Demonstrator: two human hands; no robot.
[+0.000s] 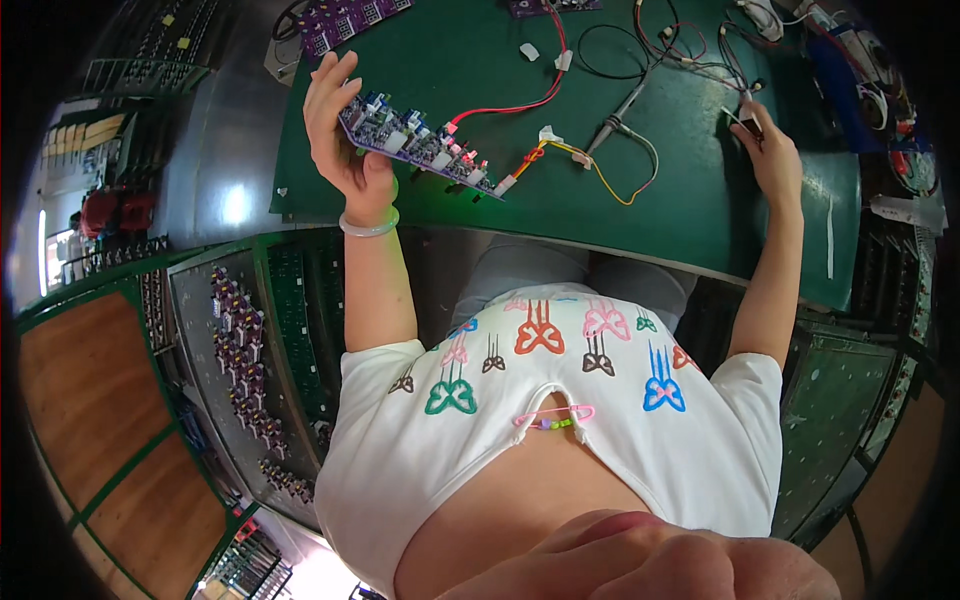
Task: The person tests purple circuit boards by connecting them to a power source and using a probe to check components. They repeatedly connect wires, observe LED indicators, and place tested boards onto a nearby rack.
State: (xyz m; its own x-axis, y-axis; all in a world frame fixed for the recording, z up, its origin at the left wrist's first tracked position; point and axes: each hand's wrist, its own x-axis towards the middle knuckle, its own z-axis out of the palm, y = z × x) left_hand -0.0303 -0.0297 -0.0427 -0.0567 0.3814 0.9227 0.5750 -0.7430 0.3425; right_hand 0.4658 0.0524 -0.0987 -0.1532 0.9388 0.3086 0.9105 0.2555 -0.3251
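My left hand (345, 140) is closed on the left end of a populated circuit board (415, 140), tilted up above the green bench. Red lights glow along the board's right part, and green light shows beneath it. A red-and-black cable (520, 108) plugs into its top side. At its right end a connector with yellow and orange wires (530, 158) is attached. Over at the bench's right side, my right hand (770, 150) is closed around a small dark object with a thin pale tip; its kind is not clear. Cables lie just beyond that hand.
On the green bench (450, 60) lie a probe with a grey lead (620, 115) and tangled wires (670, 40). More purple boards (350, 20) sit at the far left. A rack (240, 370) with several boards stands left, and a blue bin (850, 80) is at the right.
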